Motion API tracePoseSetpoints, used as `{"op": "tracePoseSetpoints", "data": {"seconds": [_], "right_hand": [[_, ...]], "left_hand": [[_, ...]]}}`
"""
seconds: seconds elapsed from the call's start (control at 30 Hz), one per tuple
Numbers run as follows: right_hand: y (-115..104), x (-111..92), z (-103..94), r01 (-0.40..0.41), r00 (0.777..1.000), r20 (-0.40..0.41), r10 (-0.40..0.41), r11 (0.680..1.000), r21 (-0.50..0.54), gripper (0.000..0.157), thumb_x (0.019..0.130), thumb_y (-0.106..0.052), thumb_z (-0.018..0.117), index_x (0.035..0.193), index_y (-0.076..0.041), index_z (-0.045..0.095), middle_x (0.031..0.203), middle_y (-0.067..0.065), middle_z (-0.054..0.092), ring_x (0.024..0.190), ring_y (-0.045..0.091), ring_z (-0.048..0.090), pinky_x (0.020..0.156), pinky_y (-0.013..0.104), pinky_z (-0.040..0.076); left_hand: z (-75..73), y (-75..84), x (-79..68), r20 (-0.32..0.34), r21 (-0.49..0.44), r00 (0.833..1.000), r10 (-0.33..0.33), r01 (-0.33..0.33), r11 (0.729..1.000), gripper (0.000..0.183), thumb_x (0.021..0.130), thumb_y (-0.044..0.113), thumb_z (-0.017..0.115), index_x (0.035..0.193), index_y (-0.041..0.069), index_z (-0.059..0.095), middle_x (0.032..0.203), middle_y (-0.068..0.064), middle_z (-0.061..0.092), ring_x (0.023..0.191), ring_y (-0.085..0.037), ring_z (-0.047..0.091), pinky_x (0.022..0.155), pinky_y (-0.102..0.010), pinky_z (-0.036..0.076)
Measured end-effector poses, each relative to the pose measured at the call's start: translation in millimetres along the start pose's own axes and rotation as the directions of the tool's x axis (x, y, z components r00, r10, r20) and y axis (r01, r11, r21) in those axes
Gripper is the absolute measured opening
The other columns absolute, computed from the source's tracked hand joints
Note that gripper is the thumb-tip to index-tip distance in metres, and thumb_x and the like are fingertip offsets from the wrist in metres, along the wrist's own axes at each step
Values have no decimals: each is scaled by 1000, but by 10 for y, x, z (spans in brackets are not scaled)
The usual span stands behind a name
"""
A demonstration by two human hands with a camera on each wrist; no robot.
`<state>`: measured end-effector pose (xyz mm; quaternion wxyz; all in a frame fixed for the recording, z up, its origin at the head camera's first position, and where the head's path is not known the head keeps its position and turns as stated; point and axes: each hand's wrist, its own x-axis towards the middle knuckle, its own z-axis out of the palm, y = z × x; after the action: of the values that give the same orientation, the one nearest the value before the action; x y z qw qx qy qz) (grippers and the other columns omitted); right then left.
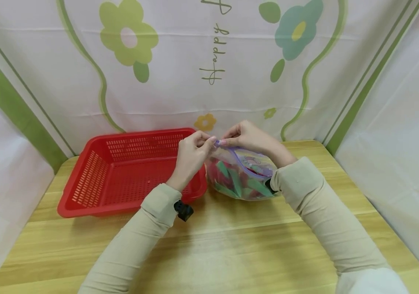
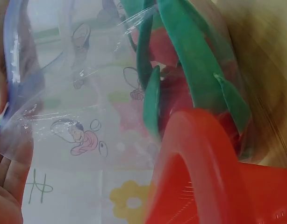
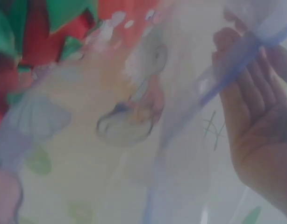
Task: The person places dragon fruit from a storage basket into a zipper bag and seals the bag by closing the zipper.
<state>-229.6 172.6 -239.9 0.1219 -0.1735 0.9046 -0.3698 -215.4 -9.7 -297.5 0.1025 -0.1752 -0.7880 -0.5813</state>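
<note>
A clear zip bag (image 1: 238, 175) with a purple zip edge (image 1: 240, 161) and cartoon drawings stands on the table. Through its side, red and green items (image 2: 181, 79) show, and I cannot tell their kind. At the upper left corner of the zip edge, my left hand (image 1: 191, 157) pinches the bag between thumb and fingers. Right beside it, my right hand (image 1: 249, 139) pinches the same edge, thumb toward the left thumb. Further right, the zip edge curves down toward the right sleeve, and the strips look apart there.
A red plastic basket (image 1: 84, 179) with slotted sides stands to the left, close against the bag. Both rest on a wooden table (image 1: 209, 253). Behind rises a white cloth (image 1: 180, 81) printed with flowers, and white cloth also hangs at both sides.
</note>
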Motion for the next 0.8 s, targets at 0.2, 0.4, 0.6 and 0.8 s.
{"op": "tracePoseSetpoints", "data": {"seconds": [0.2, 0.4, 0.6, 0.8], "right_hand": [[101, -78, -42, -3, 1000, -7, 3, 999, -53, 27, 91, -27, 64, 102, -5, 74, 92, 6, 75, 73, 8, 60, 71, 25, 48], [132, -127, -59, 3, 1000, -12, -4, 997, -76, 26, 91, -28, 63, 103, -7, 74, 97, 8, 75, 78, 9, 61, 75, 26, 48], [122, -134, -64, 47, 999, 21, -46, 997, -61, 24, 94, -21, 60, 101, -2, 73, 90, 8, 74, 72, 7, 56, 69, 23, 45], [136, -121, -61, 27, 999, 37, -27, 1000, -9, 26, 94, -21, 60, 101, 1, 72, 88, 9, 75, 69, 4, 60, 66, 21, 47]], "left_hand": [[-42, -11, 41, -8, -27, 997, -76, 76, 997, 19, 91, 19, 64, 93, -1, 67, 87, -18, 74, 68, -16, 69, 62, -22, 55], [-55, 6, 60, 13, -39, 993, -117, 117, 992, 20, 92, 20, 64, 95, 0, 67, 91, -19, 74, 70, -14, 68, 67, -26, 57], [-68, 39, 102, 130, -90, 958, -254, 267, 960, 25, 92, 29, 63, 101, 5, 65, 99, -15, 71, 84, -15, 65, 75, -26, 52], [-7, 21, 104, 241, -104, 936, -256, 287, 952, 27, 87, 31, 70, 106, 11, 71, 103, -9, 73, 96, -19, 70, 85, -35, 56]]}}
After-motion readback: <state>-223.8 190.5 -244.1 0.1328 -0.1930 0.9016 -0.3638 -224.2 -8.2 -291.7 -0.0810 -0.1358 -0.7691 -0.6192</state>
